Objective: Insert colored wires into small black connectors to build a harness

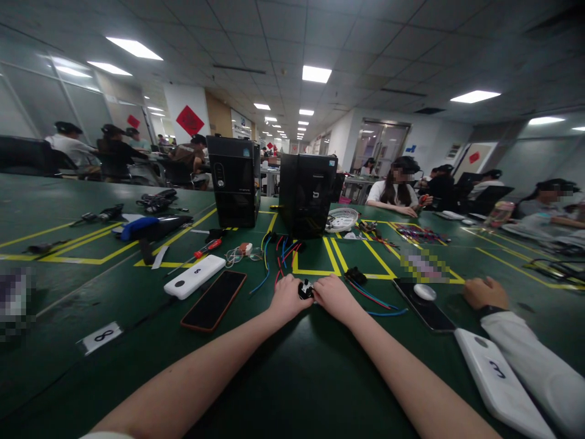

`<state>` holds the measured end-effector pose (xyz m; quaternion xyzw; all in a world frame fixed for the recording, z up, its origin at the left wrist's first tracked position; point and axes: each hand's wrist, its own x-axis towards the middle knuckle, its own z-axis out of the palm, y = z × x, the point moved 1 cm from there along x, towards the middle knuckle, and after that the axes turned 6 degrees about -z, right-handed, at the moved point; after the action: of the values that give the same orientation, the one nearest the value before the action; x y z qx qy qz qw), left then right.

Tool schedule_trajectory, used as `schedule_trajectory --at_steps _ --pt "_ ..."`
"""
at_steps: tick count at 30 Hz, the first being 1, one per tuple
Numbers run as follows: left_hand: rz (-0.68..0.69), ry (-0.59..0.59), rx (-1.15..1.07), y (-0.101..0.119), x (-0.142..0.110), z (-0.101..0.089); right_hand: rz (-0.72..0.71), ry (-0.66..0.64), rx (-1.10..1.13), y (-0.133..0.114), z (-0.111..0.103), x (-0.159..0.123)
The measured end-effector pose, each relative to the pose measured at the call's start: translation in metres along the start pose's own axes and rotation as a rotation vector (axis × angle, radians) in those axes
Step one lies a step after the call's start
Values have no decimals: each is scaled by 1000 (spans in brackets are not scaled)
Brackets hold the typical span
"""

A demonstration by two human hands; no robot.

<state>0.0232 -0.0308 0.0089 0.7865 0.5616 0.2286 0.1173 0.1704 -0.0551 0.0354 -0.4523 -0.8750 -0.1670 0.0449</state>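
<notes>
Near the middle of the green table, my left hand (289, 299) is closed on a small black-and-silver part (305, 289). My right hand (333, 295) meets it from the other side, its fingers pinched at the part's right edge. The part is too small to name exactly. Just beyond my hands lie loose red and blue wires (284, 251). To the right, a black piece (355, 275) has blue and red wires (377, 300) running from it. A phone with a brown edge (214, 302) lies left of my left hand.
Two black computer towers (233, 183) (311, 195) stand ahead. On the left are a white power bank (195, 276) and a red screwdriver (208, 247). Another person's hand (487, 294) rests at right, near a dark phone (423, 305) and a white power bank (498, 372).
</notes>
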Motion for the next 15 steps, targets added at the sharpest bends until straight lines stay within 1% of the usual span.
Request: schedule_trajectory --at_steps 7,15 --pt "-29 -20 7 2 -1 -2 2 -44 -21 -1 1 3" --pt "-8 -8 33 3 -1 -5 -20 40 -92 -7 4 2"
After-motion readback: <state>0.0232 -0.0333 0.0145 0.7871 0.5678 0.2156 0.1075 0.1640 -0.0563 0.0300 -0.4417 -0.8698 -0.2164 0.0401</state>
